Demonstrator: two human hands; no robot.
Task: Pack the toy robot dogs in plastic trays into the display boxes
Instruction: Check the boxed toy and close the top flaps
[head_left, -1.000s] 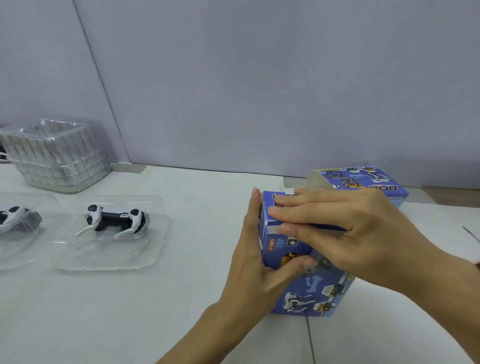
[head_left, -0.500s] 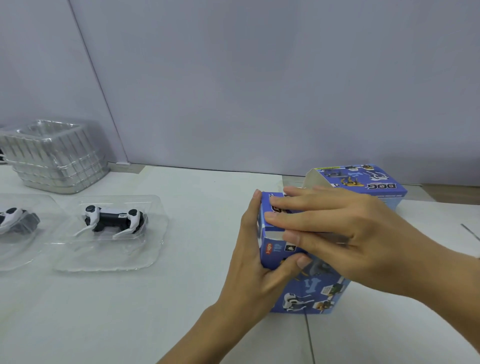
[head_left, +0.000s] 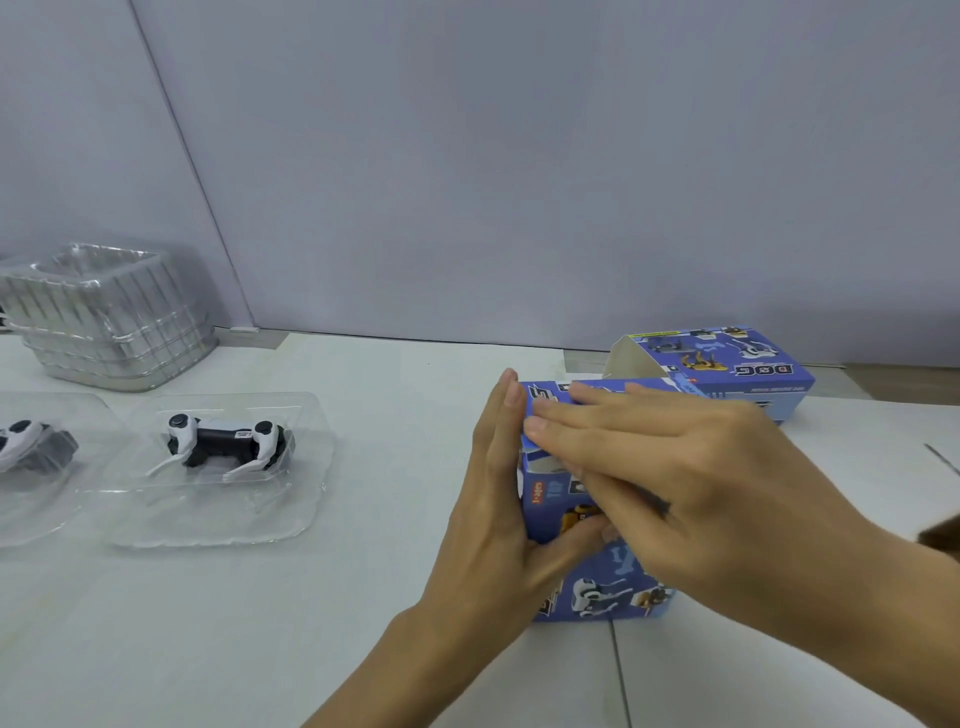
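Note:
A blue display box (head_left: 597, 587) stands on the white table right of centre. My left hand (head_left: 493, 519) lies flat against the box's left end, fingers straight up, thumb reaching across the front face. My right hand (head_left: 685, 483) lies across the top, its straight fingers pressing the top flap near the left edge. What the box holds is hidden. A white and black toy robot dog (head_left: 228, 441) lies in a clear plastic tray (head_left: 208, 519) at the left. A second dog (head_left: 21, 441) in its tray is cut off by the left edge.
Behind my right hand, a second blue display box (head_left: 753, 374) lies on its side with its end flap open. A stack of empty clear trays (head_left: 104, 322) stands at the back left by the wall. A seam in the table runs under the near box.
My right hand has slid a little left and lower over the top of the box, pressing the flap down. My left hand has stayed against the box's end.

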